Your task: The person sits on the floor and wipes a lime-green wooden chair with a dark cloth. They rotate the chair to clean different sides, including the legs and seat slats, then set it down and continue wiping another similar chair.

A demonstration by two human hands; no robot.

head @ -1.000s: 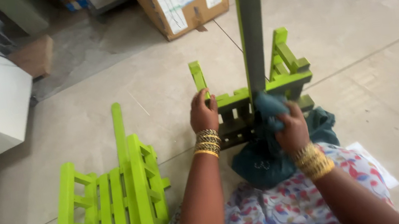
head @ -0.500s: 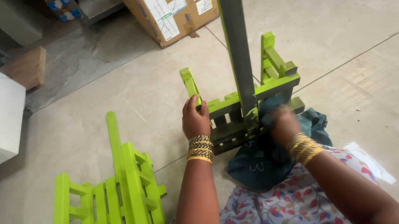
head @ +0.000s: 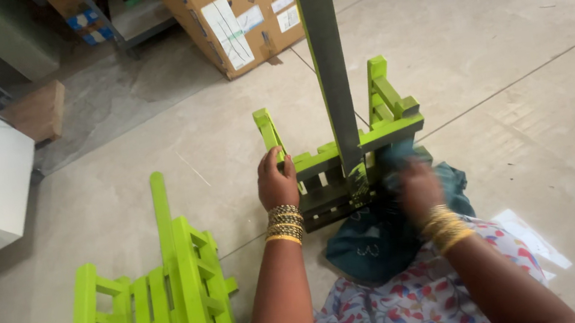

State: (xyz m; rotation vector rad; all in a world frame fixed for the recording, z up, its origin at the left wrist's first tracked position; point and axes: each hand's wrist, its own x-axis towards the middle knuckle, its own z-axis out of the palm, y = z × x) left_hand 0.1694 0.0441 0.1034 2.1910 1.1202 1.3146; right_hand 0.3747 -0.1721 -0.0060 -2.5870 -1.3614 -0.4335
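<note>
Since half second back, your right hand slid lower along lime-green slatted wooden frame, now blurred mid-wipe, fingers bunched around dark teal cloth. Left hand unchanged: curled over frame's top rail, gripping it steady. Frame sits on grey tiled floor just ahead of your knees, tall dark-green post rising from middle. Keep left grip firm so frame won't rock; wipe along slats, not across. Second lime-green slatted frame lies flat, well apart at left.
</note>
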